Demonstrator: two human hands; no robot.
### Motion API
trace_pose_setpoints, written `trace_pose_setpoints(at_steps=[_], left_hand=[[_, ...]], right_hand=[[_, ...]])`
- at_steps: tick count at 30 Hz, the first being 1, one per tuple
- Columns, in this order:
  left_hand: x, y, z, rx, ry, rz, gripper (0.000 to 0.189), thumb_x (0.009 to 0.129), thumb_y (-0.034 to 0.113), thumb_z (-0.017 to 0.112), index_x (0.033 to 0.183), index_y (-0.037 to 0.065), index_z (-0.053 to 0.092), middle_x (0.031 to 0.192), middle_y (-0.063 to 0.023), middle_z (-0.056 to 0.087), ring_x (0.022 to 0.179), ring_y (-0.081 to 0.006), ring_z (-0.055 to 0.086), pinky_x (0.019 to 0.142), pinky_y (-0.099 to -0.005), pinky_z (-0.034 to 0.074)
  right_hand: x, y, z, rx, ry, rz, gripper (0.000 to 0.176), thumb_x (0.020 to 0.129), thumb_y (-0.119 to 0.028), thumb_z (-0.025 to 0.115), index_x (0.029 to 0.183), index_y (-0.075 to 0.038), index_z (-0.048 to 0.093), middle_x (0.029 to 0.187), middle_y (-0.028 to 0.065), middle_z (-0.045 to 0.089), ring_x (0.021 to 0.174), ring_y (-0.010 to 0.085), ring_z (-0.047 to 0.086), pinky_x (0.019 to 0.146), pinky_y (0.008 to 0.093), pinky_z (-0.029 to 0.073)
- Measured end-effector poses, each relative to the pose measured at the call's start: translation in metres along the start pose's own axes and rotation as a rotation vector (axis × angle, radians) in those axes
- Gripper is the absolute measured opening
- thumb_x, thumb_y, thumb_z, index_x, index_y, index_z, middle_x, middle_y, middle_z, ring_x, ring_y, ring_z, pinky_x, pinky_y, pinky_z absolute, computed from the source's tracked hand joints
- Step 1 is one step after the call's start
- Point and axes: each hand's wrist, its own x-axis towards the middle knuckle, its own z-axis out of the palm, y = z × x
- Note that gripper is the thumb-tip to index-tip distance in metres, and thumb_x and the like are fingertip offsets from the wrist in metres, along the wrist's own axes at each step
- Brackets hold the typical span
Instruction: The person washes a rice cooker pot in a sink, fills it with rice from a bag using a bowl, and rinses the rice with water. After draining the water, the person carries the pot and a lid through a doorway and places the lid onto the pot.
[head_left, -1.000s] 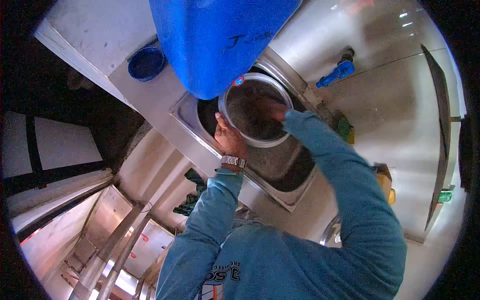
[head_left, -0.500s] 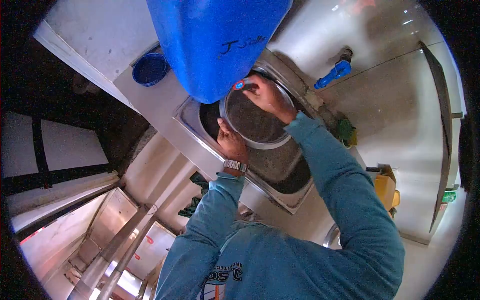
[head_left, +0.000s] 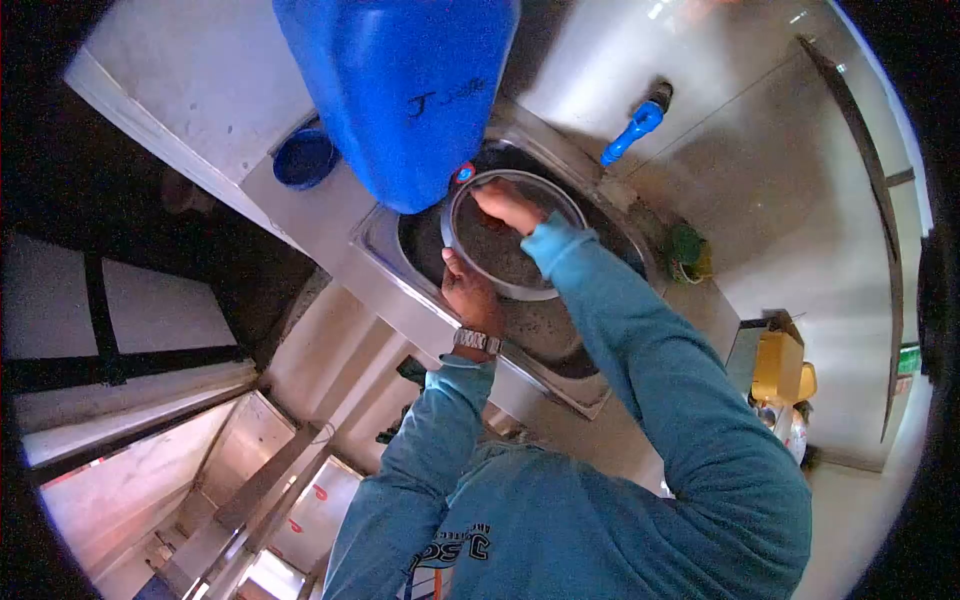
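Observation:
A round metal pan or bowl [head_left: 520, 291] with a pale rim sits tilted over the steel sink [head_left: 590, 400]. My left hand [head_left: 470, 297], with a watch at its wrist, is closed on the near-left rim, thumb up. My right hand [head_left: 508, 206] reaches inside the pan, against its far part; its fingertips are hidden and blurred. Just beyond the pan stands a large blue water container [head_left: 400, 100] with dark handwriting. Its small red-and-blue tap [head_left: 464, 173] is beside my right hand, apart from it.
A blue bowl or lid [head_left: 305, 158] lies on the counter left of the sink. A blue wall tap [head_left: 635, 133] juts out at the right. A green scrubber [head_left: 685, 245] sits in a holder by the sink's right edge. Yellow containers [head_left: 778, 368] stand farther right.
My right hand has left the container's tap and moved down into the pan. My left hand stays on the rim. The whole view has shifted slightly.

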Motion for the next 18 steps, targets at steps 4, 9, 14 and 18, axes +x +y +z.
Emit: trace_pose_setpoints(at_steps=[4,9,14,18], left_hand=[[-0.009,0.008,-0.001,-0.183,-0.09,-0.061,0.059,0.095,0.046,0.035,0.088,-0.006,0.06,0.07,-0.0142,0.059,0.064,-0.0255,0.053,0.066,-0.036,0.045],[-0.013,0.016,-0.004,0.22,-0.047,-0.072,0.058,0.095,0.047,0.037,0.09,-0.006,0.061,0.076,-0.0112,0.06,0.067,-0.0211,0.052,0.064,-0.0319,0.043],[-0.013,0.021,-0.009,0.058,-0.174,0.004,0.056,0.092,0.049,0.044,0.096,-0.004,0.061,0.087,-0.0091,0.062,0.074,-0.0187,0.055,0.069,-0.0314,0.045],[-0.011,0.011,-0.028,0.193,-0.311,0.08,0.055,0.089,0.048,0.05,0.102,-0.005,0.06,0.094,-0.0115,0.063,0.076,-0.0202,0.057,0.067,-0.0312,0.048]], right_hand=[[0.0,-0.065,-0.026,-0.421,-0.003,-0.05,0.03,0.077,-0.032,0.059,0.095,-0.008,0.063,0.092,0.017,0.064,0.078,0.0348,0.063,0.068,0.0464,0.051],[0.014,-0.055,-0.011,-0.571,-0.055,-0.051,0.042,0.075,-0.045,0.061,0.092,-0.007,0.063,0.094,0.0195,0.063,0.077,0.0361,0.063,0.068,0.047,0.051],[0.003,-0.047,-0.069,0.094,-0.575,0.265,0.067,0.086,-0.063,0.037,0.088,-0.001,0.061,0.066,0.0066,0.059,0.058,0.0195,0.057,0.052,0.0358,0.048],[-0.049,0.051,-0.062,-0.672,-0.701,-0.37,0.039,0.089,-0.038,0.047,0.097,-0.002,0.06,0.095,0.0185,0.062,0.081,0.033,0.06,0.07,0.0413,0.048]])
